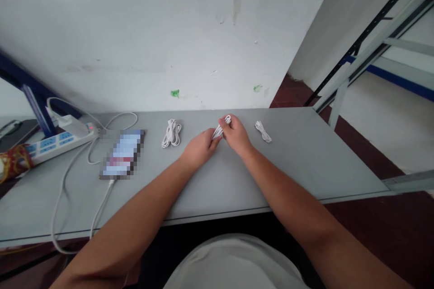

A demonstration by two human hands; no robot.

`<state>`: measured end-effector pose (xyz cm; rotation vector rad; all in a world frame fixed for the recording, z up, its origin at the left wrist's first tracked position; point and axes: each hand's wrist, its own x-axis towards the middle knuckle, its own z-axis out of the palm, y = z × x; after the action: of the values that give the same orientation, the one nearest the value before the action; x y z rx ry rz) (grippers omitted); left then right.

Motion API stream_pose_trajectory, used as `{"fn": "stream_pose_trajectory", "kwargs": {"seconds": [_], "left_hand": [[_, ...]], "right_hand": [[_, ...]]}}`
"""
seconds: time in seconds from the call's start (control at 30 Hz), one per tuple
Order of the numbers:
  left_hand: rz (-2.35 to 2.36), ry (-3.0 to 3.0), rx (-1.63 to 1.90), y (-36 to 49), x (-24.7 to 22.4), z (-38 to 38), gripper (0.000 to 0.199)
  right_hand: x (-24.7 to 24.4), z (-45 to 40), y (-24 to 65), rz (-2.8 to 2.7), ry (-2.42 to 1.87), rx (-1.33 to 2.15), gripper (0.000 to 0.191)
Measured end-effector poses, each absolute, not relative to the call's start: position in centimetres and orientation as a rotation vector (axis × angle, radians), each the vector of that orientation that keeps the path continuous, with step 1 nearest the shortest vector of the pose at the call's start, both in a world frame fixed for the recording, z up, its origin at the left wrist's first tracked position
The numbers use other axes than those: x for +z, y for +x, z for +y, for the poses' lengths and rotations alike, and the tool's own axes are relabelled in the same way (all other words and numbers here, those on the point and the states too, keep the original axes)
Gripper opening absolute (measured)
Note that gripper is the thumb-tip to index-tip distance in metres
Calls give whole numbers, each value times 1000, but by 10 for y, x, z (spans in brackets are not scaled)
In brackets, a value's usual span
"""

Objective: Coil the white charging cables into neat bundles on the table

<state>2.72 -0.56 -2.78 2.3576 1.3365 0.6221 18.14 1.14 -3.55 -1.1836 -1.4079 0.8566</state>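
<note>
A folded bundle of white cable (219, 131) is held between both my hands, just above the grey table. My left hand (202, 146) is closed on its lower left end, and my right hand (234, 133) pinches the upper right end, where a loop pokes out past the thumb. To the left of my hands lies a bigger coiled white cable (172, 134). Off to the right sits a smaller white cable bundle (263, 132), tied around its middle. Neither of those two is touched by a hand.
The grey table (217, 185) stands against a white wall. At left are a phone (122, 153) with a white charging cord and a power strip (50, 145) with a white plug. Metal shelving (366, 40) rises at the right beyond the table's end.
</note>
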Motion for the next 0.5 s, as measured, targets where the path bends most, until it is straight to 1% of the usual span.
{"fn": "stream_pose_trajectory", "kwargs": {"seconds": [0.27, 0.37, 0.5], "left_hand": [[1289, 2269, 596, 30, -32, -4, 24], [1248, 2271, 568, 28, -32, -3, 25], [1189, 2330, 503, 24, -31, -3, 27]], "right_hand": [[-38, 12, 178, -1359, -1165, 917, 33], [-38, 11, 176, -1368, -1148, 932, 35], [-38, 11, 177, -1400, -1123, 1047, 36]]}}
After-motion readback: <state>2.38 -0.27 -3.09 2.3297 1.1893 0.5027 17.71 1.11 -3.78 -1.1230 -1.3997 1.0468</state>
